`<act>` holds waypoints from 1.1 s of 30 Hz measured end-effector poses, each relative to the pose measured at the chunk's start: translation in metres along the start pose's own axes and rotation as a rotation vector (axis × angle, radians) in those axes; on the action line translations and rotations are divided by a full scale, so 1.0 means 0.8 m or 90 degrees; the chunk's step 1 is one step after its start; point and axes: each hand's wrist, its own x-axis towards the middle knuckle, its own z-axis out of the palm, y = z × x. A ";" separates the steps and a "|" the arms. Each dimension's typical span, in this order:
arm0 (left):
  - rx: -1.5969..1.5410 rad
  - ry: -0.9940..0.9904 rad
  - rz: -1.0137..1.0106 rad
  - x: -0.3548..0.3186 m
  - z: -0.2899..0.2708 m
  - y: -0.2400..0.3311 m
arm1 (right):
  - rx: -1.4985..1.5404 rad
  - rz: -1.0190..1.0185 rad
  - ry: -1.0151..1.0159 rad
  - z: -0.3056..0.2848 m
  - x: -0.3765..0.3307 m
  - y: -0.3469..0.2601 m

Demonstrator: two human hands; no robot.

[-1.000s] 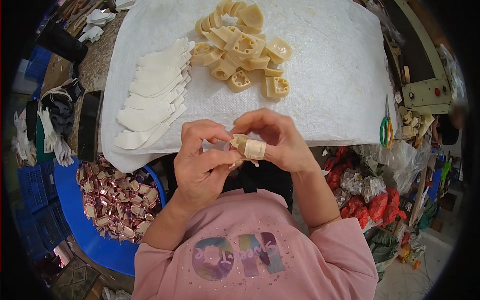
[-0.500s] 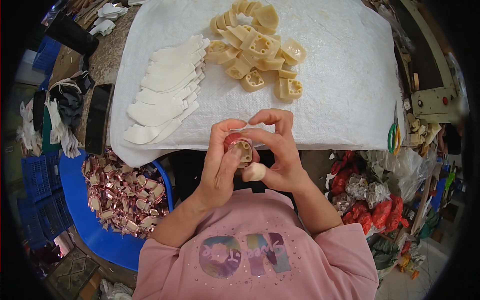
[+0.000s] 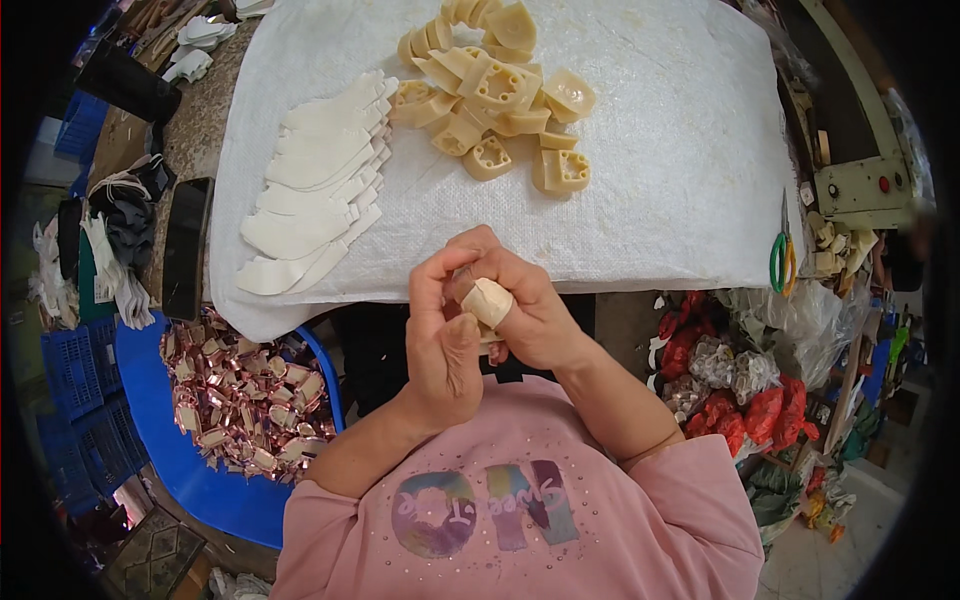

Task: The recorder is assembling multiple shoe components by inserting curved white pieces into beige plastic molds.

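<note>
Head view: left hand (image 3: pixel 442 345) and right hand (image 3: pixel 525 310) together pinch beige piece (image 3: pixel 487 301)

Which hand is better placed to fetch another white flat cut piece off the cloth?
Probably left. The left hand is on the same side as the row of white flat cut pieces; the right hand grips the small cream block.

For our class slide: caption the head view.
Both hands, left hand and right hand, grip a small cream block beside a white cloth.
</note>
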 end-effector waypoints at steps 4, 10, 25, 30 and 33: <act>0.051 0.087 -0.023 0.004 0.003 -0.001 | -0.195 -0.192 0.032 0.003 0.001 0.023; -0.032 0.131 -0.034 0.015 -0.003 0.004 | -0.012 -0.167 0.053 0.019 -0.004 0.024; -0.206 0.047 -0.143 0.019 -0.024 0.002 | 0.055 -0.023 0.072 -0.002 0.003 0.002; 0.232 -0.027 0.057 0.013 -0.034 -0.008 | -0.478 -0.158 0.123 -0.005 0.010 -0.024; 0.122 -0.061 0.094 0.016 -0.028 0.001 | -0.442 -0.047 0.079 -0.004 0.011 -0.030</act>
